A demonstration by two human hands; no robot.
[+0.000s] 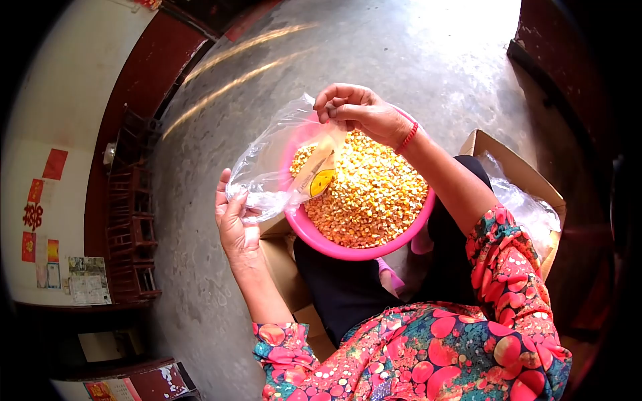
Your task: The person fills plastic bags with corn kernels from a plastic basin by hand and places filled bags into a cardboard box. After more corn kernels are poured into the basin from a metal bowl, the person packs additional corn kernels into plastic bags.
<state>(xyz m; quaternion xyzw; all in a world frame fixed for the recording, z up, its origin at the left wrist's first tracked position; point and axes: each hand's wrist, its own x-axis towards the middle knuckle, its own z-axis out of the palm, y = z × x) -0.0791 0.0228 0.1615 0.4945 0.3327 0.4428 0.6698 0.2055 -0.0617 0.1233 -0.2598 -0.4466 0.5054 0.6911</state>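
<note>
A clear plastic bag (267,150) with a yellow and orange print is stretched between my two hands. My left hand (235,217) grips one crumpled end of it, to the left of the basin. Above the basin's far rim, my right hand (361,113) pinches the other edge with thumb and fingers. Below the bag, a pink basin (354,254) heaped with loose yellow corn kernels (374,194) rests at my lap. The bag covers part of the basin's left side, and some kernels show through it.
To my right stands a cardboard box (552,194) holding clear plastic bags (521,200). Another cardboard box (281,267) is by my left leg. Wooden chairs (130,214) line the wall at left. Grey concrete floor (221,321) surrounds me.
</note>
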